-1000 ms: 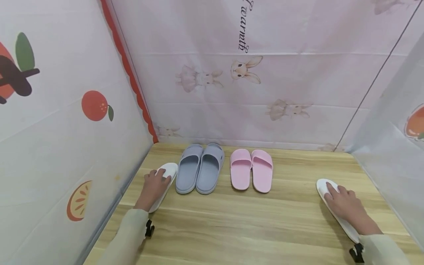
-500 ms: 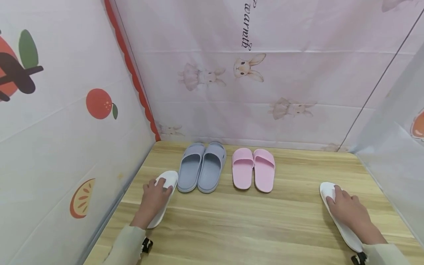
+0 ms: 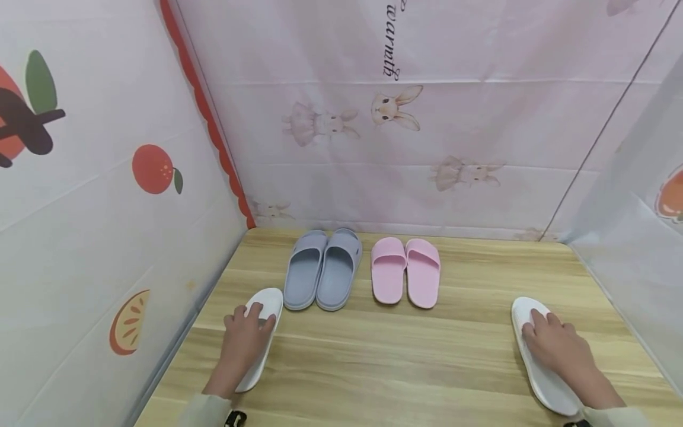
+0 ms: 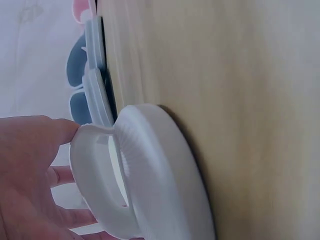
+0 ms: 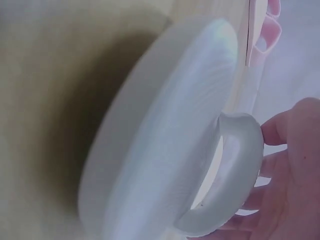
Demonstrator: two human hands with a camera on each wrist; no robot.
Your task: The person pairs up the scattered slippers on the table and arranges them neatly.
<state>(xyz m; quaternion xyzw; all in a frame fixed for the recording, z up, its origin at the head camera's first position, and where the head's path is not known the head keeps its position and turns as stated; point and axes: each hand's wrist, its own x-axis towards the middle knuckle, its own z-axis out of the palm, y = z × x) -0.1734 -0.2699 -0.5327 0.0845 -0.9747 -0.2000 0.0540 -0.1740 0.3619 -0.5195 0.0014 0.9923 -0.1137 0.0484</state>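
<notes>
My left hand (image 3: 245, 338) grips the strap of a white slipper (image 3: 273, 301) at the left of the wooden surface, left of the grey pair. In the left wrist view, thumb and fingers hold the curved strap (image 4: 90, 170), and the sole lies close along the board. On the far right, my right hand (image 3: 562, 350) holds a second white slipper (image 3: 525, 308) by its strap. The right wrist view shows fingertips around that strap (image 5: 237, 175), with a broad shadow beside the sole. Both slippers have their toe ends pointing away from me.
A grey slipper pair (image 3: 322, 273) stands near the back edge, with a pink slipper pair (image 3: 405, 276) to its right. The wood-grain surface (image 3: 395, 367) meets a rabbit-printed back curtain (image 3: 453, 136) and a fruit-printed left curtain (image 3: 176, 255).
Both hands have drawn their white slippers back towards me. The left slipper moved farther, away from beside the grey pair. The grey and pink pairs have stayed in place.
</notes>
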